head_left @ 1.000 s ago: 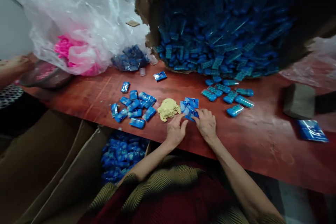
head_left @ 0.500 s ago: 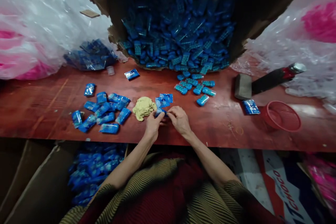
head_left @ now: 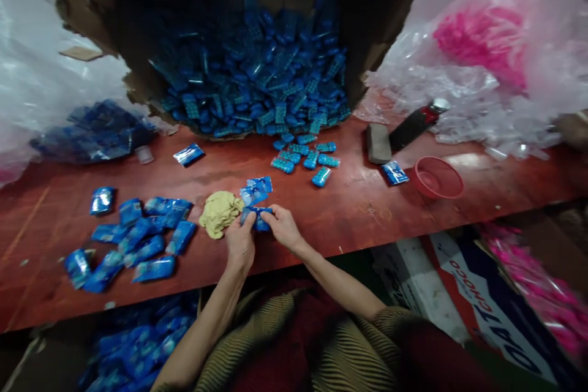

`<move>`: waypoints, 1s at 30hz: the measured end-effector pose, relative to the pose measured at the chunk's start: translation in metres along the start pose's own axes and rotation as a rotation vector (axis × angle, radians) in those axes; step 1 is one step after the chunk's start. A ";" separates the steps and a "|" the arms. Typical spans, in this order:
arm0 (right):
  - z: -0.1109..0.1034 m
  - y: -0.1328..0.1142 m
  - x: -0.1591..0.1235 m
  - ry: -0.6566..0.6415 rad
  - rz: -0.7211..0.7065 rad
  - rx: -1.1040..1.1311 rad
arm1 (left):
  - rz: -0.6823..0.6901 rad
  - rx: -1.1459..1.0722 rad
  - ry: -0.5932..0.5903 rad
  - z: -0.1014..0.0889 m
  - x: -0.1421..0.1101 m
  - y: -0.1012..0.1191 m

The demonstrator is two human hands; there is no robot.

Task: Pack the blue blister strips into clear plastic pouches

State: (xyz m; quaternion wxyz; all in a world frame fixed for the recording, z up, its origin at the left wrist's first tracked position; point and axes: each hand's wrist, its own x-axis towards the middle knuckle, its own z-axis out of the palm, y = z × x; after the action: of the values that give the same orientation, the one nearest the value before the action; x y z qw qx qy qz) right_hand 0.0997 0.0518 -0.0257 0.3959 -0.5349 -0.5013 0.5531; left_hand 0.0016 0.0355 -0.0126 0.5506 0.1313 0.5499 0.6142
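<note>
A small blue printed wrapper [head_left: 261, 220] is pinched between both hands, just above the table's front part. My left hand [head_left: 241, 242] grips its left end with the thumb on top. On the right end, my right hand [head_left: 283, 228] closes thumb and fingers. More flat blue wrappers [head_left: 256, 190] lie just beyond the hands. A crumpled pale-yellow lump [head_left: 219, 213], cloth-like or doughy, sits beside my left hand. Farther left is a cluster of filled blue packets [head_left: 142, 239]. Several small clear-and-blue containers with teal contents [head_left: 310, 159] lie beyond my right hand.
A torn cardboard box [head_left: 390, 30] full of blue containers stands at the back of the red table [head_left: 349, 208]. On the right are a grey block [head_left: 379, 144], a dark bottle [head_left: 416, 125], a red basket [head_left: 438, 177] and plastic bags with pink pieces [head_left: 482, 37]. Blue packets [head_left: 138, 343] fill a space below.
The view has swung to the right. Both hands have picked a blue wrapper off the flat wrappers and drawn it nearer, now holding it by its two ends.
</note>
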 end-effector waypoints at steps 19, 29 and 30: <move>-0.021 -0.024 0.007 -0.026 -0.307 -0.364 | -0.272 -0.074 -0.174 -0.008 -0.006 0.018; -0.045 -0.018 0.083 0.184 -0.258 -1.170 | -0.554 -0.212 -0.127 -0.014 -0.016 0.020; -0.045 -0.015 0.079 0.184 -0.262 -1.173 | -0.575 -0.216 -0.120 -0.015 -0.016 0.018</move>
State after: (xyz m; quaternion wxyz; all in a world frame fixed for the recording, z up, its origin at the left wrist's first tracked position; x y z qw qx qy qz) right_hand 0.1339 0.1377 -0.0236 0.1417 -0.6433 -0.7478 0.0829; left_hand -0.0138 0.0186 0.0042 0.7438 -0.0529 0.4626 0.4795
